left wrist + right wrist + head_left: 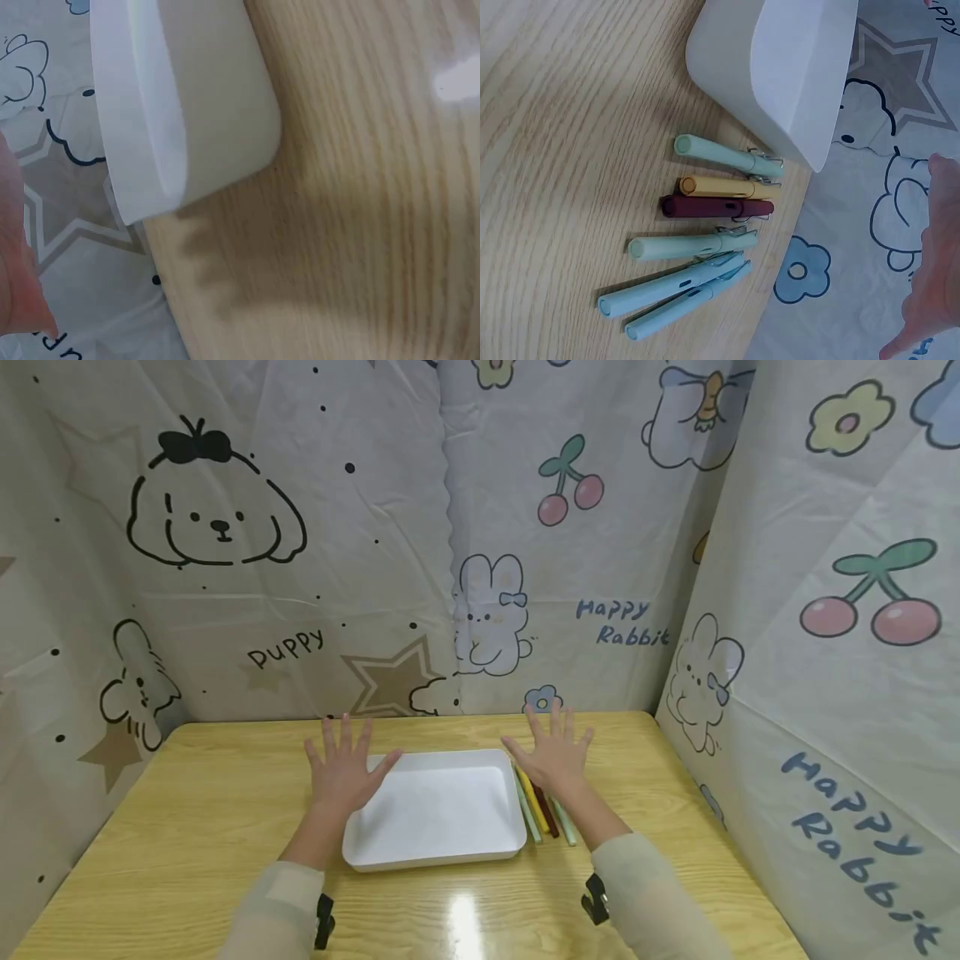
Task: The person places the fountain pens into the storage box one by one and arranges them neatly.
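Observation:
A white rectangular tray [438, 818] lies in the middle of the table. Above its left edge hovers my left hand [345, 777], fingers spread and holding nothing. My right hand [557, 760], likewise spread and holding nothing, is over the pens beside the tray's right edge. In the right wrist view, several clip pens lie side by side: a mint green pen [712, 154], a yellow pen [724, 187], a maroon pen [705, 207], a second mint pen [679, 247] and two light blue pens [656, 295]. The right hand hides some of them in the head view.
The wood-grain table [225, 810] reaches back to a patterned cloth [360, 593] hanging behind it. More cloth [840, 693] hangs along the right side, and the left side is draped too. A bright light reflection shows near the table's front.

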A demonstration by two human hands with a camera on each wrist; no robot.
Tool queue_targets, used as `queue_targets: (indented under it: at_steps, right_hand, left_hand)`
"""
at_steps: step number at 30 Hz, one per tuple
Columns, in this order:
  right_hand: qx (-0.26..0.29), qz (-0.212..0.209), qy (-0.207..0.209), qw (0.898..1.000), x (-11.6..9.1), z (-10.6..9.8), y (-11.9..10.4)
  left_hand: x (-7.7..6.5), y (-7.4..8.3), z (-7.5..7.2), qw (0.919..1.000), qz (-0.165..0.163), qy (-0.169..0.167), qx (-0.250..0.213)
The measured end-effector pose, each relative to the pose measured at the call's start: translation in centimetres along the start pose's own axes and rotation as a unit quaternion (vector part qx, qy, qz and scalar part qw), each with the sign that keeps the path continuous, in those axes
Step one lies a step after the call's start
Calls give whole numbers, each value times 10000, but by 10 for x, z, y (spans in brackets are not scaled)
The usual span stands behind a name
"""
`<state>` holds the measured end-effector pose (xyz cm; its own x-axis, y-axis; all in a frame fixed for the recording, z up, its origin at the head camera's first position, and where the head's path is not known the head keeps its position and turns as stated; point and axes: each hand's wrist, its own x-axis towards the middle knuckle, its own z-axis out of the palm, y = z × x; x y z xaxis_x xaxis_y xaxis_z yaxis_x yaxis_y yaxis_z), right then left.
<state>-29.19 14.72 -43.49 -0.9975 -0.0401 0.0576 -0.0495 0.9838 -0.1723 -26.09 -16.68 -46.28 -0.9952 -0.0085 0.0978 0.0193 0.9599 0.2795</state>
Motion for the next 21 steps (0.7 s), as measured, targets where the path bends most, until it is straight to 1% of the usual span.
queue_targets:
  at_steps: [7,10,15,18,21]
  right_hand:
    - [-86,113,5,9999,-1,1,13]
    - [-70,106,-1,9999,-2,1,19]
    - [46,138,-126,9998,-4,1,27]
    - [35,161,-188,9997,-4,3,31]
    - [34,172,-160,9997,-4,4,36]
  left_hand:
    - [-7,-11,2,9998,-104,-109,-118]
    - [-10,-16,2,9998,-127,-86,-129]
    - [-14,-22,3,9997,-143,-77,-205]
    - [-15,-25,4,9996,-178,-124,-174]
    - [-15,-28,5,9995,-197,-146,-201]
